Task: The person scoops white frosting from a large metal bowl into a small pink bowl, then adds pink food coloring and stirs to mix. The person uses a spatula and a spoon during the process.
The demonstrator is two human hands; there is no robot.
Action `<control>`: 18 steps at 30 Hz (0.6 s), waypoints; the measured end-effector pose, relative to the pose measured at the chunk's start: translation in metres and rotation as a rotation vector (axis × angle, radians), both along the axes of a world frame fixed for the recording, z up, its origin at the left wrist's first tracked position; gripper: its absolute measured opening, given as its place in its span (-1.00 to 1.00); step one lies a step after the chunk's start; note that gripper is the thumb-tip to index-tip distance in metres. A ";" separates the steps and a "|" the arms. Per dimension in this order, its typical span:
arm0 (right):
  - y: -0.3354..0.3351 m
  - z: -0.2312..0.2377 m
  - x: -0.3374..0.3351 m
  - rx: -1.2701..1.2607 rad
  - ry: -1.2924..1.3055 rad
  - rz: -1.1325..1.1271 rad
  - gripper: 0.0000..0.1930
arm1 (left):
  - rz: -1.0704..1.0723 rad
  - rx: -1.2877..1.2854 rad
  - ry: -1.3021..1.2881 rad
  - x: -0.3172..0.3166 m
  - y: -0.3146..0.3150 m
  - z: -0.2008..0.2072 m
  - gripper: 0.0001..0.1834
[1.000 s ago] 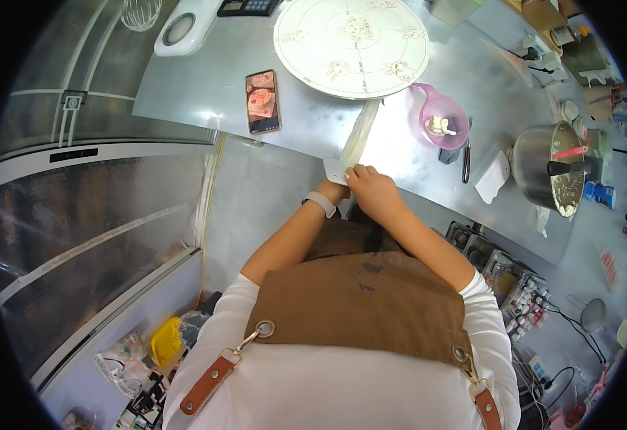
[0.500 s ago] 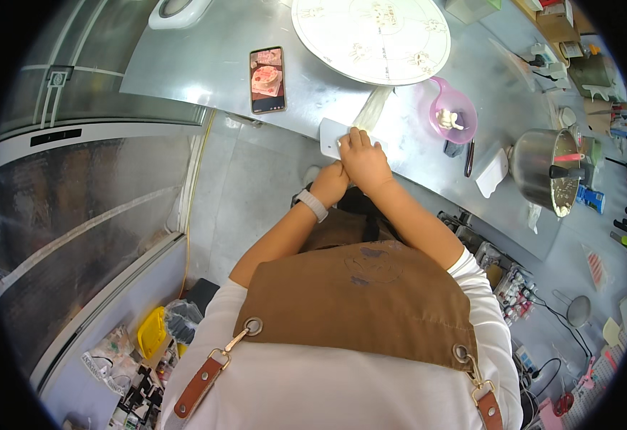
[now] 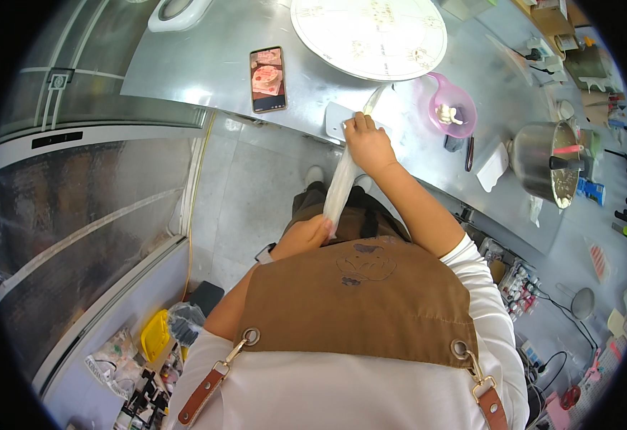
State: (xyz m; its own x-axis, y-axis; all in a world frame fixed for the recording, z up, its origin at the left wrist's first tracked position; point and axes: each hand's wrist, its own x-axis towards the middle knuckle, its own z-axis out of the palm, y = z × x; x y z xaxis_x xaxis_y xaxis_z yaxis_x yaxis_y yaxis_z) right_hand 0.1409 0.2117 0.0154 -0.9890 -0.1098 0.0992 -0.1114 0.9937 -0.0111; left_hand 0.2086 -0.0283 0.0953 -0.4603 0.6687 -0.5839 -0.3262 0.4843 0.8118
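Note:
A translucent whitish piping bag (image 3: 340, 188) stretches from the table edge down toward my apron. Its lower end is gripped in my left hand (image 3: 307, 234), close to my body. Further up, my right hand (image 3: 370, 143) is closed over the bag at the table edge. Under those fingers lies a flat white scraper (image 3: 336, 120), partly covered; how firmly it is held cannot be seen. The bag's narrow far end rests on the metal table beside a round white turntable (image 3: 367, 39).
On the metal table (image 3: 213, 64) lie a phone (image 3: 268, 79), a pink bowl (image 3: 464, 97) with white cream, a dark-handled tool (image 3: 469, 153) and another white scraper (image 3: 493, 168). A steel mixing bowl (image 3: 532, 161) with spatulas stands at the right. A glass-doored cabinet (image 3: 91, 208) fills the left.
My left hand has moved down toward my body, drawing the piping bag out long. My right hand and the scraper beneath it have shifted slightly away from me and to the right.

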 end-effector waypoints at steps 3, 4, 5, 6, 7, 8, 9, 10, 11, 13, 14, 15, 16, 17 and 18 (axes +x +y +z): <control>0.001 -0.001 0.000 -0.059 -0.010 -0.012 -0.79 | -0.091 0.020 -0.139 -0.012 -0.016 0.003 -0.57; 0.002 -0.002 0.000 -0.089 -0.010 -0.012 -0.81 | -0.124 0.016 -0.214 -0.018 -0.020 0.002 -0.57; 0.002 -0.002 0.000 -0.072 -0.013 -0.014 -0.80 | -0.156 0.115 -0.262 -0.026 -0.023 0.001 -0.58; 0.003 -0.001 0.000 -0.057 -0.009 -0.011 -0.80 | -0.195 0.206 -0.341 -0.037 -0.022 -0.003 -0.59; 0.003 0.000 0.001 -0.039 0.000 -0.014 -0.79 | -0.235 0.225 -0.404 -0.047 -0.020 -0.006 -0.59; 0.004 0.001 0.002 -0.054 -0.003 -0.007 -0.78 | -0.113 0.312 -0.537 -0.055 -0.014 -0.011 -0.61; 0.005 0.003 0.003 -0.067 -0.002 -0.006 -0.78 | 0.011 0.327 -0.655 -0.062 -0.004 -0.018 -0.60; 0.006 0.006 0.005 -0.074 -0.010 -0.016 -0.77 | 0.137 0.341 -0.771 -0.066 0.007 -0.025 -0.58; 0.008 0.009 0.008 -0.113 -0.002 -0.013 -0.75 | 0.167 0.311 -0.735 -0.068 0.020 -0.034 -0.58; 0.013 0.013 0.013 -0.180 -0.010 -0.026 -0.72 | 0.216 0.292 -0.668 -0.070 0.044 -0.050 -0.57; 0.017 0.015 0.017 -0.169 0.066 -0.050 -0.70 | 0.240 0.254 -0.596 -0.068 0.049 -0.057 -0.58; 0.023 0.016 0.022 -0.157 0.132 -0.066 -0.68 | 0.257 0.257 -0.531 -0.065 0.053 -0.062 -0.59; 0.029 0.015 0.027 -0.143 0.215 -0.073 -0.67 | 0.292 0.205 -0.476 -0.062 0.053 -0.066 -0.61; 0.034 0.013 0.031 -0.146 0.203 -0.184 -0.60 | 0.323 0.202 -0.422 -0.059 0.050 -0.068 -0.65; 0.039 0.010 0.034 -0.125 0.136 -0.259 -0.58 | 0.332 0.215 -0.380 -0.056 0.046 -0.069 -0.66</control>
